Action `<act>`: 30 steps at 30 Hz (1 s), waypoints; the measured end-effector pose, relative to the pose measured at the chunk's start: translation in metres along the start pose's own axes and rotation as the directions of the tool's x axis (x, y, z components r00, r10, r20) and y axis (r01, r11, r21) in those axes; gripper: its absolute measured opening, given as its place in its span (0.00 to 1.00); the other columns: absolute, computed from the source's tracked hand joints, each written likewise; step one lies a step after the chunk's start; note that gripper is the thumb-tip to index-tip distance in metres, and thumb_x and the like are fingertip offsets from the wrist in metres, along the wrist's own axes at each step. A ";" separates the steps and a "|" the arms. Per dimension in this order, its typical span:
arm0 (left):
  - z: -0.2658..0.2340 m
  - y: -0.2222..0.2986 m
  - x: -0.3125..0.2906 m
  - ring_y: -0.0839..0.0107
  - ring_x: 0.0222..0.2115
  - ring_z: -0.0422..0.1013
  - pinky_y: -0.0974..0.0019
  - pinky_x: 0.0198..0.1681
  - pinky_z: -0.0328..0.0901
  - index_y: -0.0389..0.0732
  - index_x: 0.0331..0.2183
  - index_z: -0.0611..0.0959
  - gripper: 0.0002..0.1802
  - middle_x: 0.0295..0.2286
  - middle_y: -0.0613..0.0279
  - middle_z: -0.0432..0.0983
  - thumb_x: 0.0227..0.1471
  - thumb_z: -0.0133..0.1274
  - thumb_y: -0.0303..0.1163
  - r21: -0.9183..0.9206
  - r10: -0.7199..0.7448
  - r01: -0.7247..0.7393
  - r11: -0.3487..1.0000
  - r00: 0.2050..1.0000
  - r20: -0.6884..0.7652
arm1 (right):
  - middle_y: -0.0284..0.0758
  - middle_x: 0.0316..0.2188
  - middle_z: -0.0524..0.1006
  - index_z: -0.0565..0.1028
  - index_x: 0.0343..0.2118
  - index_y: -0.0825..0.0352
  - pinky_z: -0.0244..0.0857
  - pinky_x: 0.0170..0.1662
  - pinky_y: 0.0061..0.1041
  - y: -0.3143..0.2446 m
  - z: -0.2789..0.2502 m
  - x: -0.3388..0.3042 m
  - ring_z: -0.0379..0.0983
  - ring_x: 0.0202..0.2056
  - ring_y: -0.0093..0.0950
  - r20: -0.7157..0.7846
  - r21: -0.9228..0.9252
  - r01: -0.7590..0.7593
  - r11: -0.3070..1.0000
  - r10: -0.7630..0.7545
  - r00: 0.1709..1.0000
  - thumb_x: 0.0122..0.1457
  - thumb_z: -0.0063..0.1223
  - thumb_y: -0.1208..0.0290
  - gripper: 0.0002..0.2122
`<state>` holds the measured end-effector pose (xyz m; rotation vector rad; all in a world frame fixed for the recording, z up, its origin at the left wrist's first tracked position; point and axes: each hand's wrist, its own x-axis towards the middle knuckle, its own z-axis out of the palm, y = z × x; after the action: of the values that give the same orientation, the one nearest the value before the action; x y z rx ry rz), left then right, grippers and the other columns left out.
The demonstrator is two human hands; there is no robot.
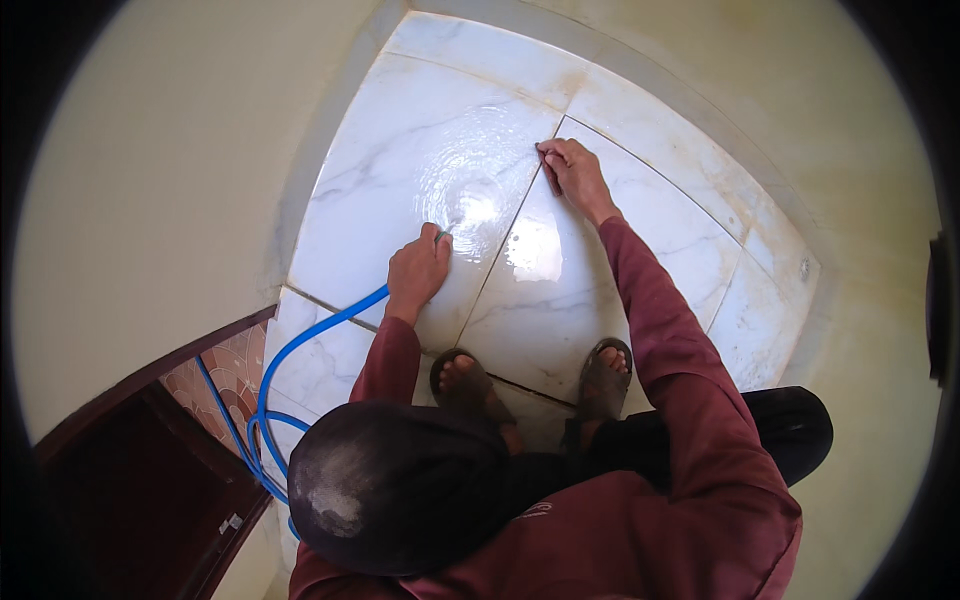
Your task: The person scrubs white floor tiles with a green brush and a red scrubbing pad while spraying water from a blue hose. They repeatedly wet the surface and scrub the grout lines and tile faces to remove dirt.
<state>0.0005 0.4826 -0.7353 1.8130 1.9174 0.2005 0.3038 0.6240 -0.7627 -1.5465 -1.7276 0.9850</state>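
At lower left, door (pixel 140 490): dark brown.
Blue hose (pixel 298 345): loops by the door, runs up into left hand (pixel 417 273).
Left hand: closed around the hose near its end.
Water (pixel 470 185): rippling on white marbled tile (pixel 365 160) just beyond left hand.
Right hand (pixel 576 170): fingertips bunched at dark tile joint (pixel 502 250); can't tell what, if anything, they pinch.

Indoor tiled room, looks residential; exact room type can't be told. Evidence: glossy white grey-veined floor tiles (pixel 380 140), wet; plain cream wall (pixel 170 180) left of them, second cream wall (pixel 875 260) to their right; dark brown door-like panel (pixel 130 490) off their near-left corner, reddish-brown patterned tiles (pixel 232 368) beside it; blue flexible hose (pixel 335 319) running onto the white tiles.
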 end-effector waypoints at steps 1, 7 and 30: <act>0.003 0.003 0.002 0.42 0.29 0.81 0.39 0.35 0.72 0.43 0.45 0.77 0.16 0.27 0.48 0.83 0.71 0.48 0.46 0.000 0.013 -0.013 1.000 1.000 -0.010 | 0.40 0.37 0.79 0.84 0.47 0.65 0.74 0.44 0.37 0.005 0.003 -0.006 0.80 0.40 0.39 -0.105 -0.109 0.163 0.981 -0.175 0.979 0.67 0.60 0.76 0.08; 0.014 0.001 0.000 0.43 0.28 0.80 0.39 0.34 0.72 0.45 0.45 0.77 0.15 0.25 0.49 0.83 0.71 0.49 0.46 0.035 0.034 -0.032 0.999 0.998 -0.053 | 0.40 0.39 0.77 0.83 0.43 0.67 0.70 0.43 0.39 -0.019 0.012 -0.037 0.74 0.40 0.40 -0.092 -0.548 0.271 0.791 -0.379 0.921 0.61 0.68 0.73 0.09; 0.013 0.011 0.102 0.61 0.45 0.71 0.54 0.49 0.66 0.50 0.54 0.85 0.20 0.41 0.62 0.73 0.62 0.63 0.39 0.357 0.397 -0.246 0.901 0.800 -0.451 | 0.43 0.52 0.74 0.71 0.64 0.70 0.65 0.64 0.45 -0.052 0.055 -0.054 0.70 0.61 0.43 0.241 -0.511 0.529 0.678 -0.477 0.845 0.67 0.55 0.66 0.24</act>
<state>0.0168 0.5797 -0.7671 2.4850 2.0330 0.6163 0.2374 0.5612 -0.7461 -1.2085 -2.4832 0.2567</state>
